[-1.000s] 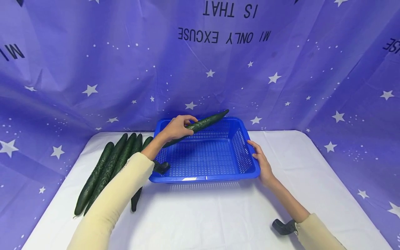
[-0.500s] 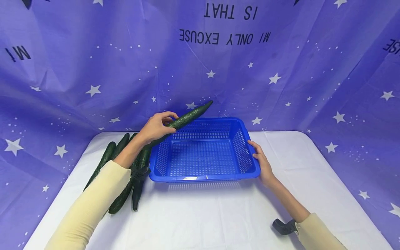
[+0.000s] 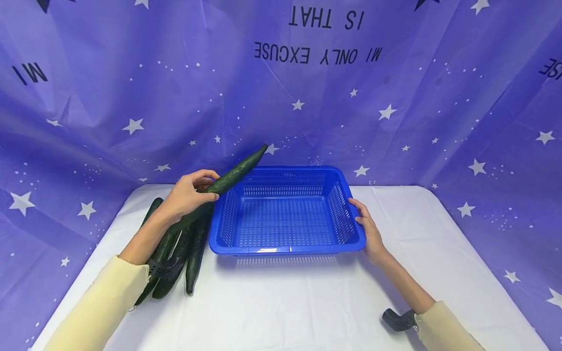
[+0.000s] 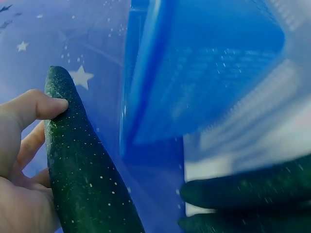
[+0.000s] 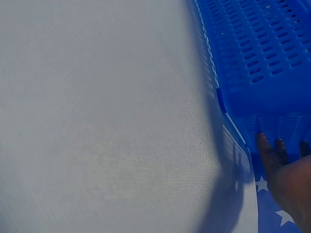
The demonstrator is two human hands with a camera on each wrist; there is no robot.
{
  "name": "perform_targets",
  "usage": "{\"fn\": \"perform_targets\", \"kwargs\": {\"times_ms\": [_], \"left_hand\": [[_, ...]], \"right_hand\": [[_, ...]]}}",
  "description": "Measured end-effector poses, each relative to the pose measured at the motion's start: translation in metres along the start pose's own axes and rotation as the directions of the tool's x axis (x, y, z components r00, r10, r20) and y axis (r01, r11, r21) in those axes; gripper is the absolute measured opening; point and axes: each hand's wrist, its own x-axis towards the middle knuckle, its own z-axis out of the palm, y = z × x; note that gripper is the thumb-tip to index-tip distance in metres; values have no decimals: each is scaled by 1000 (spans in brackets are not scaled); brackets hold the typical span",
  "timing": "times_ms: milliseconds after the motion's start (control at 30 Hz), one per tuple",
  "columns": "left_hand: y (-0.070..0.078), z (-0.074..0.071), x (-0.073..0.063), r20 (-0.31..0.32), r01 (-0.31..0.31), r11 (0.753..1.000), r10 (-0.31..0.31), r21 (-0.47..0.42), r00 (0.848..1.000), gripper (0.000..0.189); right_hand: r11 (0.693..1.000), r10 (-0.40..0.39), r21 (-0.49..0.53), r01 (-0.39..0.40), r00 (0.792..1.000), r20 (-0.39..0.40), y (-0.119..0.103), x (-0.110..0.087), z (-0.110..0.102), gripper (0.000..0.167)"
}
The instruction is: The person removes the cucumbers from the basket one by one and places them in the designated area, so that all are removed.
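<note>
My left hand holds a long dark green cucumber with its thumb and fingers, left of the blue plastic basket. The cucumber slants, its far tip raised above the basket's back left corner. In the left wrist view the thumb and fingers lie around the cucumber. Under and beside the left forearm, several more cucumbers lie side by side on the table. At the basket's right end, my right hand grips the rim; in the right wrist view its fingers rest against the outer wall.
The perforated basket stands near the back of a table with a white cloth. A purple curtain with white stars hangs behind and at both sides. A black band with a stub sits at the right wrist.
My left hand has carried the cucumber leftward from over the basket to above the cucumbers on the left. The right hand and the basket have stayed in place.
</note>
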Motion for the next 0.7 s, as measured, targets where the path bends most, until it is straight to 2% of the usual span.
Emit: {"fn": "perform_targets", "kwargs": {"times_ms": [200,433,700], "left_hand": [[-22,-21,-20,-40,40,999,-41,-37,998,50],[-46,-44,-45,-98,69,997,-71,-23,993,56],[-75,-63,-61,-162,73,997,-76,-25,984,57]], "right_hand": [[1000,-7,-10,7,1000,6,0,0,1,56],[1000,-12,11,12,1000,20,2,1,0,56],[1000,-14,3,14,1000,11,2,1,-1,57]]}}
